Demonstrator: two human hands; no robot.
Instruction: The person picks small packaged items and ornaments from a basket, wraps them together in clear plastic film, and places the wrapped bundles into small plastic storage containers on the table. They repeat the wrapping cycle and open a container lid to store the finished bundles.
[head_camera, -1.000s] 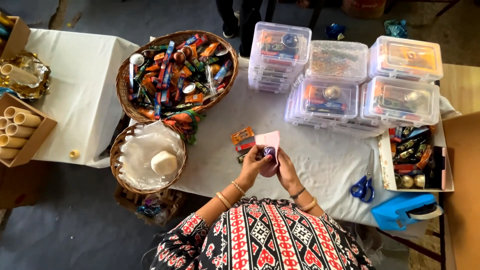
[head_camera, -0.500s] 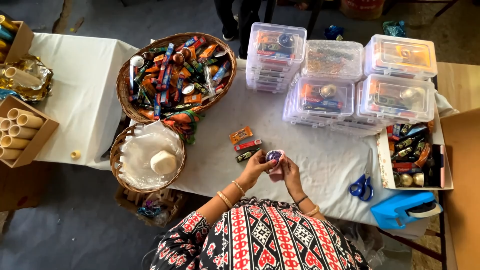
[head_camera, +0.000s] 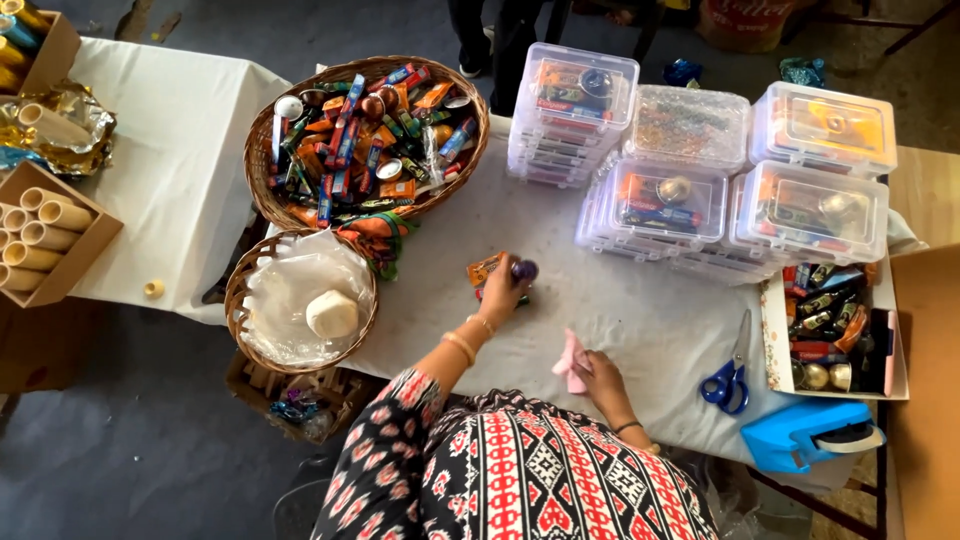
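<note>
Head view looked straight down on a table covered with a white cloth. The left hand was stretched forward toward the middle of the table, its fingers curled around a small dark purple round object, which it pressed against a small orange packet lying on the cloth. The right hand rested close to the near edge of the table, fingers closed on a folded pink paper that lay flat on the cloth.

At the far left corner of the table stood a big wicker basket full of small orange, blue and red packets. Just beside it, at the near left edge, a smaller wicker basket was lined with clear plastic and held one pale round lump. Along the far edge were stacked clear plastic boxes with lids, and coloured packets and round metal pieces showed through their walls. At the right edge an open white carton held little bottles and packets. Blue-handled scissors lay near it, and a blue tape dispenser sat at the near right corner. On another white table to the left, a brown box held cardboard tubes.
</note>
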